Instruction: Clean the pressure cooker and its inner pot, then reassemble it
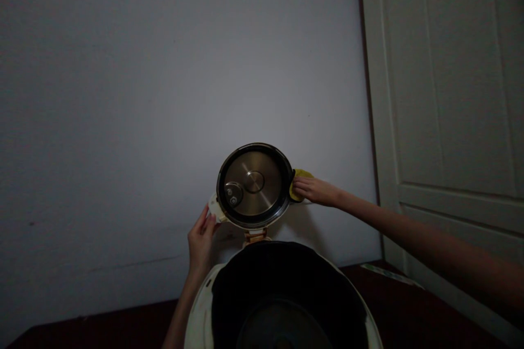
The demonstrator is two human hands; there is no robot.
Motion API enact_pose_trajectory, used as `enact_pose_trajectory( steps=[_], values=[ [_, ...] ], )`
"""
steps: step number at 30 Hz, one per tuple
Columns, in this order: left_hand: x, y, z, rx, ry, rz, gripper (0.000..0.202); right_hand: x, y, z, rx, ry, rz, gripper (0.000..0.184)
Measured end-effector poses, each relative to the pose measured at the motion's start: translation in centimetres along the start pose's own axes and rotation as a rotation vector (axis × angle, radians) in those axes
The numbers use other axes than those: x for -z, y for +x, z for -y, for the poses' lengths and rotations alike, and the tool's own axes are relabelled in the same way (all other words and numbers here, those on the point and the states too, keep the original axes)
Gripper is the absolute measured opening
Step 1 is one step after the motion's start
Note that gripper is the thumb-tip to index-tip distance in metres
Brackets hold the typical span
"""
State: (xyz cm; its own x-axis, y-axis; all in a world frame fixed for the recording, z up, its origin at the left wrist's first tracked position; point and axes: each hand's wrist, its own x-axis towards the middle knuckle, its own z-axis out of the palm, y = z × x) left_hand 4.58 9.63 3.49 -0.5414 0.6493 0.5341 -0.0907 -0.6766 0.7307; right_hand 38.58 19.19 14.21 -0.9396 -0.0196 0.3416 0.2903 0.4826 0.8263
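Note:
The round lid (268, 172) of an electric pressure cooker stands raised on its hinge (256, 236), its metallic inner face with a small valve cover (233, 194) turned toward me. My left hand (201, 237) is closed around the white handle (215, 209) at the lid's left side. On the opposite side, my right hand (317, 190) presses a yellow cloth (298, 192) against the lid's edge, fingers together over it. Below the lid is the open cooker body (199, 311), with a white rim and a dark interior that is hard to make out.
A plain pale wall (262, 65) rises close behind the cooker. To the right stands a light panelled door or cabinet (450, 92). The cooker rests on a dark reddish surface (123, 327), where a thin flat strip (388, 274) lies near the panel's base.

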Motion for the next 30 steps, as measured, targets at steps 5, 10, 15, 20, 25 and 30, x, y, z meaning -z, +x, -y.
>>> enact_pose_trajectory(
  steps=[5, 10, 15, 20, 25, 30],
  values=[
    [0.0, 0.1, 0.0, 0.000, 0.001, 0.000, 0.050, -1.0, -0.4, 1.4, 0.012, 0.031, 0.005, 0.024],
    [0.0, 0.2, 0.1, 0.006, -0.013, 0.007, 0.051, -0.7, -0.2, 0.1, -0.001, 0.011, -0.011, 0.022],
    [0.0, 0.0, 0.1, -0.007, -0.009, 0.014, 0.049, -1.0, 0.0, 1.4, -0.208, 0.038, -0.072, 0.024],
    [-0.1, 0.0, 0.0, 0.008, -0.016, 0.005, 0.049, -1.5, 0.6, 4.7, -0.290, 0.100, -0.122, 0.024],
    [-0.1, 0.2, 0.3, -0.028, -0.015, 0.005, 0.047, -2.9, 1.5, 7.5, -0.261, 0.127, -0.077, 0.018],
    [-0.1, 0.2, 0.3, -0.017, -0.020, 0.011, 0.048, -3.2, 2.7, 10.0, -0.303, 0.222, 0.002, 0.017]
  ],
)
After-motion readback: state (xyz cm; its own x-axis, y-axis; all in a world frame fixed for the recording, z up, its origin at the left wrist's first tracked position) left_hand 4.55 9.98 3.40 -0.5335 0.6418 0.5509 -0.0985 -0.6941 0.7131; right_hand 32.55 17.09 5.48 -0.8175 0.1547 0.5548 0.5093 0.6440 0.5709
